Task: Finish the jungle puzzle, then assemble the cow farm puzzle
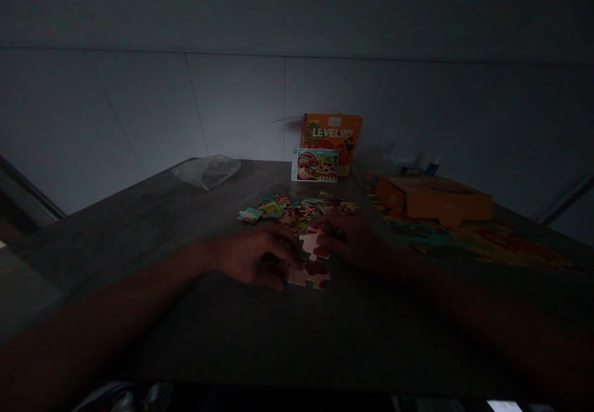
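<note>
Pinched in the fingers of my right hand (355, 242) is a pale jigsaw puzzle piece (310, 243) with dark red patches. Just below it on the table lie a few joined puzzle pieces (318, 270), pale with the same red patches. My left hand (255, 257) curls its fingers and thumb round the left edge of these joined pieces; its fingertips are partly hidden in the dim light. Beyond both hands spreads a heap of loose puzzle pieces (276, 206) in several colours, some overlapping.
A picture card (318, 166) of a barn and a cow leans on an orange "LEVEL UP!" box (331, 132). Rightward, another orange box (445, 198) stands on a colourful sheet (487, 242). Clear plastic packaging (208, 171) lies back left on the grey table (139, 226). A wall rises behind.
</note>
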`<act>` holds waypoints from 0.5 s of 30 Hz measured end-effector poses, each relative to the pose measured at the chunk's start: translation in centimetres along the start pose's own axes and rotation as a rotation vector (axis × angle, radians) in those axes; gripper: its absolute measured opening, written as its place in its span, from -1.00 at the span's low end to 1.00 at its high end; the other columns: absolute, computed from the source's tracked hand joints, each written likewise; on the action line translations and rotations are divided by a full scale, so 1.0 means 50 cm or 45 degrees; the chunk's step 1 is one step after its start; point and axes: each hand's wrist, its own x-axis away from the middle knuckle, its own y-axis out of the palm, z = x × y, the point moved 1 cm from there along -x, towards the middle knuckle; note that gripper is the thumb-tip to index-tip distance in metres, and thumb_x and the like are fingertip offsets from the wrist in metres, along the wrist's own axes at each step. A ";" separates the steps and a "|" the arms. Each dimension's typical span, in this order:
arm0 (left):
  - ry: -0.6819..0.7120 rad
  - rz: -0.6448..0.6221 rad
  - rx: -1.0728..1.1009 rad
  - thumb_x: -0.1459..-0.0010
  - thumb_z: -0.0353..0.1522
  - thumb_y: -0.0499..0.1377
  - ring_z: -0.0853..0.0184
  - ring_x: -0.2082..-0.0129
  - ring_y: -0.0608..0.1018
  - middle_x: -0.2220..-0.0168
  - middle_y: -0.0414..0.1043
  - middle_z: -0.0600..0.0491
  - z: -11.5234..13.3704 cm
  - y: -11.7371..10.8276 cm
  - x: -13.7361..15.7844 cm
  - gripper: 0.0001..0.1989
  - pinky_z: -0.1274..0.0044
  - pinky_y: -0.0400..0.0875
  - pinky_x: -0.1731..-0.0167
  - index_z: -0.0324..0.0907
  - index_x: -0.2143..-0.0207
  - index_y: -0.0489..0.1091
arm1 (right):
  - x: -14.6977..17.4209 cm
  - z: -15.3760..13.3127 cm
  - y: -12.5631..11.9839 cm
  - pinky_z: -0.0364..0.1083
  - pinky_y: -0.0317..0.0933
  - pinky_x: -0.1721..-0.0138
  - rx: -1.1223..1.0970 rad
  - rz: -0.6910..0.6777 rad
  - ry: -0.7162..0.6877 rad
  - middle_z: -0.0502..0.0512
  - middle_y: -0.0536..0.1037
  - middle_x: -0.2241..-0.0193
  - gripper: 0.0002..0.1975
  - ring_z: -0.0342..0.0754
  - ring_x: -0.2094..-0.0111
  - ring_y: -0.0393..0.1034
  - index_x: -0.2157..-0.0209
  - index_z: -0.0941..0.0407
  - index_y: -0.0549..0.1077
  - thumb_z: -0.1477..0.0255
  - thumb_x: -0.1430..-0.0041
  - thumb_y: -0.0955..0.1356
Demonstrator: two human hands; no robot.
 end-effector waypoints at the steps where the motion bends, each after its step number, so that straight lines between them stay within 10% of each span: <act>1: -0.003 0.007 -0.003 -0.11 -0.30 0.36 0.14 -0.02 0.45 0.03 0.46 -0.10 0.000 0.002 -0.001 -0.62 0.30 0.36 -0.05 -0.11 0.00 0.51 | 0.001 0.000 0.004 -0.08 0.26 0.25 -0.004 -0.067 -0.017 0.15 0.60 0.22 -0.73 -0.03 0.28 0.47 0.06 0.17 0.48 0.43 -0.22 0.32; 15: 0.017 0.018 -0.022 -0.12 -0.28 0.34 0.17 0.02 0.47 0.09 0.52 -0.07 0.002 0.003 -0.004 -0.62 0.35 0.36 -0.01 -0.09 -0.01 0.52 | -0.002 0.014 0.020 0.02 0.30 0.06 0.141 -0.111 -0.039 0.22 0.60 0.09 -0.72 0.06 0.10 0.49 0.02 0.15 0.51 0.43 -0.26 0.31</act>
